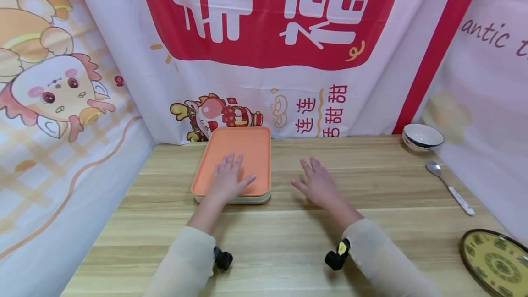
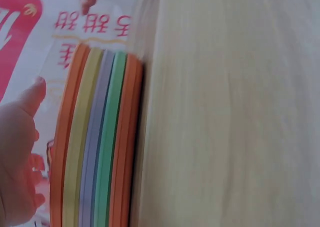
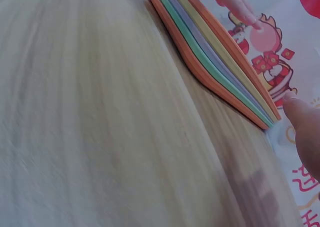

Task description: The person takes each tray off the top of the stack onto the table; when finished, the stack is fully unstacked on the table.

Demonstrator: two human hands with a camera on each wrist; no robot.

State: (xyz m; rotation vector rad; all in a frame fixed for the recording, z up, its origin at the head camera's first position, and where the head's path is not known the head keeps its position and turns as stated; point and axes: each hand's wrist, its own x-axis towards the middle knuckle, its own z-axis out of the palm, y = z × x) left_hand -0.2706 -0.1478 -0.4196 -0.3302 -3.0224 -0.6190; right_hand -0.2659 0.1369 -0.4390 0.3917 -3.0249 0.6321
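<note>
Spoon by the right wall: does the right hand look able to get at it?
Probably yes. The right hand hovers open over bare table, and nothing lies between it and the spoon.

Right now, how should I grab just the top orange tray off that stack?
Probably by its raised rim at the near short edge, coming from your side. The top orange tray sits nested on the stack; your left hand lies flat on it, so hook fingertips under the lip there.

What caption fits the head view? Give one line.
Left hand rests flat on stacked trays; right hand hovers open beside them.
</note>
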